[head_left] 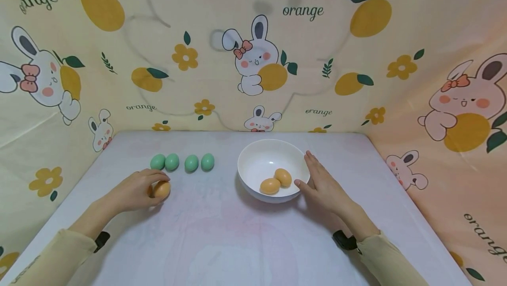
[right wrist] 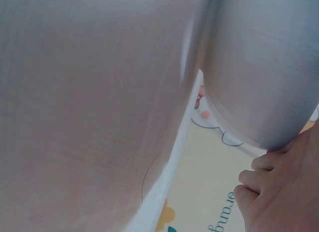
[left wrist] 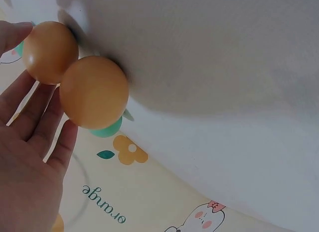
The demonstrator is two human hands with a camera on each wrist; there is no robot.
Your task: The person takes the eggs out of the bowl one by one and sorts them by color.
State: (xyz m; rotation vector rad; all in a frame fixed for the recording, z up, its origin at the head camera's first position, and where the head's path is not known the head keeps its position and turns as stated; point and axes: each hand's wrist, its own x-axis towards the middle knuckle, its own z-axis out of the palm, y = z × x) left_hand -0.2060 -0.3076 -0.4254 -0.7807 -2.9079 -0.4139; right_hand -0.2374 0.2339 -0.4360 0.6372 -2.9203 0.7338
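Observation:
On the left, my left hand (head_left: 136, 189) holds a brown egg (left wrist: 51, 52) between thumb and fingertips, low at the table. A second brown egg (left wrist: 94, 92) sits right against it, in front of the fingers in the left wrist view; in the head view the hand partly covers this pair. My right hand (head_left: 326, 187) grips the right side of a white bowl (head_left: 253, 158), with the thumb over the rim and the fingers along the outside. Two brown eggs, one at the front (head_left: 270, 186) and one behind (head_left: 283, 177), lie inside the bowl.
Several green eggs (head_left: 191, 163) lie in a row at the back left, just beyond my left hand. The white-covered table (head_left: 222, 242) ends at a patterned cloth backdrop (head_left: 222, 92) with rabbits and oranges. Dark bands (head_left: 344, 240) circle both wrists.

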